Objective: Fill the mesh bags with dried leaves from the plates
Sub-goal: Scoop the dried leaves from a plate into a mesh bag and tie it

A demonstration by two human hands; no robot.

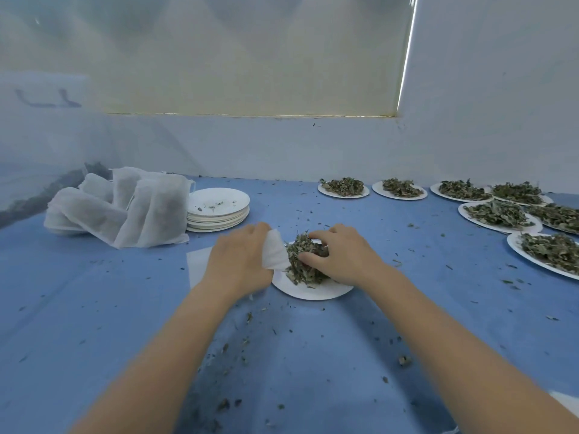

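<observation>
We are looking at a small hand-packing workroom, plain and bare rather than homely. We see a wide desk (94,308) under a blue cloth, strewn with leaf crumbs. Along the right, paper plates heaped with dried leaves (498,214) sit in rows, portioned out batch-style. On the left, a stack of emptied paper plates (219,211) stands just beside a pile of filled white mesh bags (125,208). Behind it all, a plain whitish wall (485,104) and a drawn pale window blind (250,64) with daylight leaking at its edge. No kitchen fittings show here: we are seeing repetitive production work.
</observation>
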